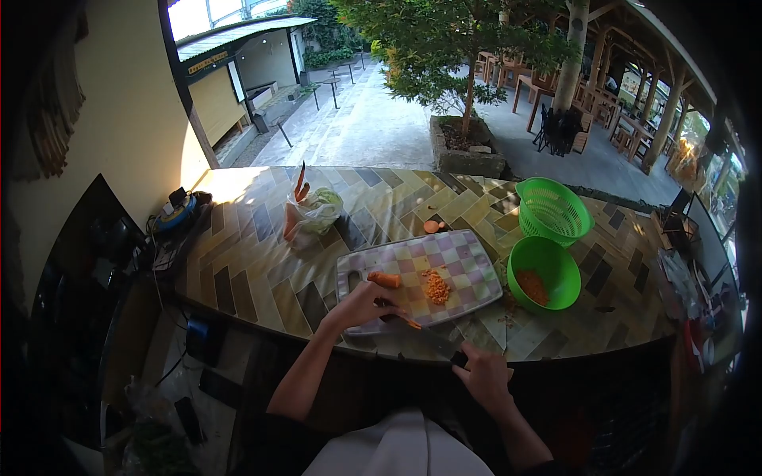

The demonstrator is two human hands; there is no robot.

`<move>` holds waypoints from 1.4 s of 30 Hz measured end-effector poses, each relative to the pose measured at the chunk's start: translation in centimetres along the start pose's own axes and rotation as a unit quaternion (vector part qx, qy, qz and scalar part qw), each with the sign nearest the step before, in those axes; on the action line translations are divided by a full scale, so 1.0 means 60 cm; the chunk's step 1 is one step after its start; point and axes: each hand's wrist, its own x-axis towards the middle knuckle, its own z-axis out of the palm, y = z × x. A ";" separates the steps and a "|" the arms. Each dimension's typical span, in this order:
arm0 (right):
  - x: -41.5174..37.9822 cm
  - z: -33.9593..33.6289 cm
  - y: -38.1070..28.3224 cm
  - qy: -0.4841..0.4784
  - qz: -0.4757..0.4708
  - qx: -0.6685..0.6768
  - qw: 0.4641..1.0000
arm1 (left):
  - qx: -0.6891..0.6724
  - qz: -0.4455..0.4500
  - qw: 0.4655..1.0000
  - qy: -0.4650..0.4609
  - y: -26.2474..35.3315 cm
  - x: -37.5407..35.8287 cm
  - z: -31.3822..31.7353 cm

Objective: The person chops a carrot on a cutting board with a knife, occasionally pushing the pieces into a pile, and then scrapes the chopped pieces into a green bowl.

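My left hand (367,308) is over the near left part of a checkered cutting board (468,258), its fingers closed on a carrot piece (410,322) whose orange tip sticks out to the right. In my right hand (484,376), at the table's near edge, is a knife (432,343) held by its dark handle, the blade pointing left toward the board's near edge. A thick carrot chunk (385,279) lies on the board just beyond my left hand. To its right sits a small heap of diced carrot (437,289).
Right of the board stands a green bowl (565,274) with carrot bits (532,286) inside, and behind it a green colander (556,211). Carrot ends (432,227) lie past the board's far edge. A plastic bag (319,213) of vegetables stands at the back left of the tiled table (254,274).
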 end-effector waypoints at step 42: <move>0.004 0.028 0.054 -0.028 0.152 0.290 0.944 | 0.124 0.136 0.977 0.111 -0.040 -0.023 0.043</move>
